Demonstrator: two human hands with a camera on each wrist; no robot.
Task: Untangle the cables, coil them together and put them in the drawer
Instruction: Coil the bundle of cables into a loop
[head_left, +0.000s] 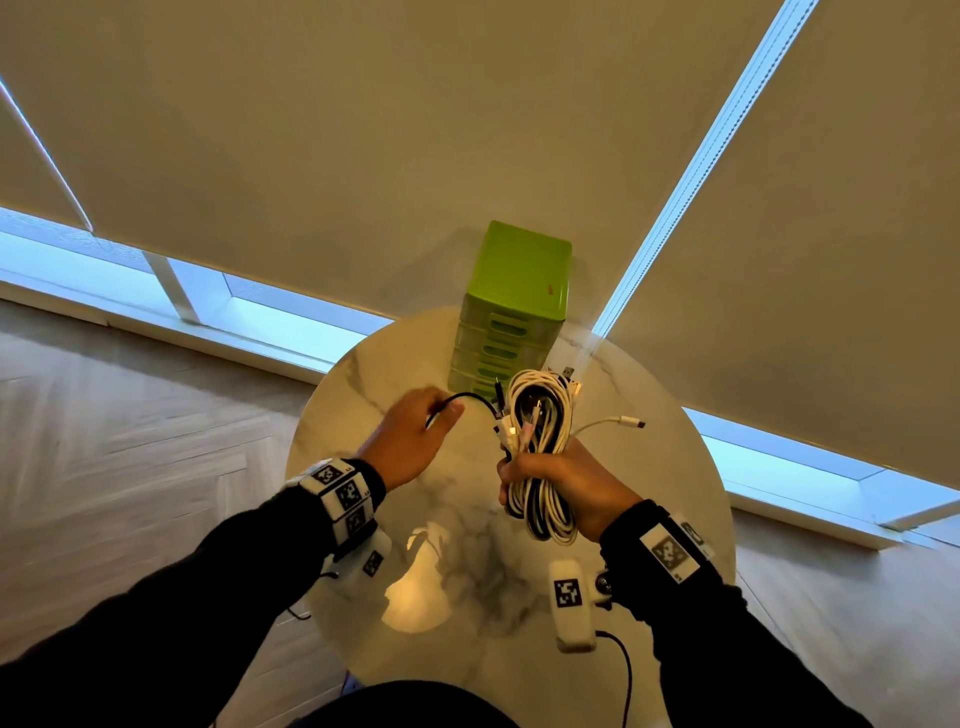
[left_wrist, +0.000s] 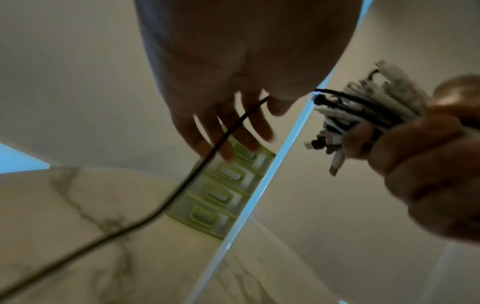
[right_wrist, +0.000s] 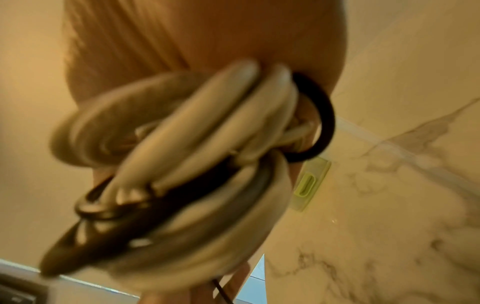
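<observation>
Both dark-sleeved arms reach forward, the right hand (head_left: 563, 480) clenched in a fist, the left hand (head_left: 410, 441) palm down with fingers extended.

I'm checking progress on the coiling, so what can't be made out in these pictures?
- How many cables the bundle holds: strands overlap in the head view, blurred in the right wrist view.
- Left hand's grip on the black cable: motion blur, left wrist view.
- Green drawer unit's contents: drawers closed.
</observation>
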